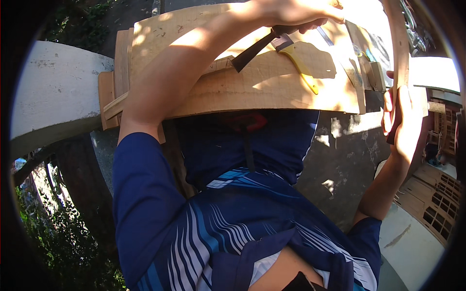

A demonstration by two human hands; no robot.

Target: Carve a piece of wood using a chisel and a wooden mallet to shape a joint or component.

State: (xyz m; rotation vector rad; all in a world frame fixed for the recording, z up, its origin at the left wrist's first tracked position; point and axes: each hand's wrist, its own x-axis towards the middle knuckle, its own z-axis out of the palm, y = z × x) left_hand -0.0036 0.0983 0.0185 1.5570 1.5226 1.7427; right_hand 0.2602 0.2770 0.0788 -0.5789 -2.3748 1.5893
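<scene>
My left hand point(303, 15) is over the far part of a broad pale wooden board point(213, 99), its fingers curled closed. From below it sticks out a dark tapered piece point(252, 51), perhaps a tool's handle; what the fingers grip is partly hidden. Close by on the board lies a tool with a yellow handle point(302, 68), its other end running under the hand. A thin bluish-grey strip point(325, 37) shows beside the fingers. Off the board's right end, my right hand point(402, 109) is closed around a long wooden strip point(400, 43) that points away from me.
Wooden slats point(108, 87) stick out at the board's left end. A pale concrete ledge point(63, 87) runs off left. Small blocks point(374, 76) sit by the board's right end. Wooden lattice panels point(439, 203) stand at the far right. Foliage point(58, 237) is at lower left.
</scene>
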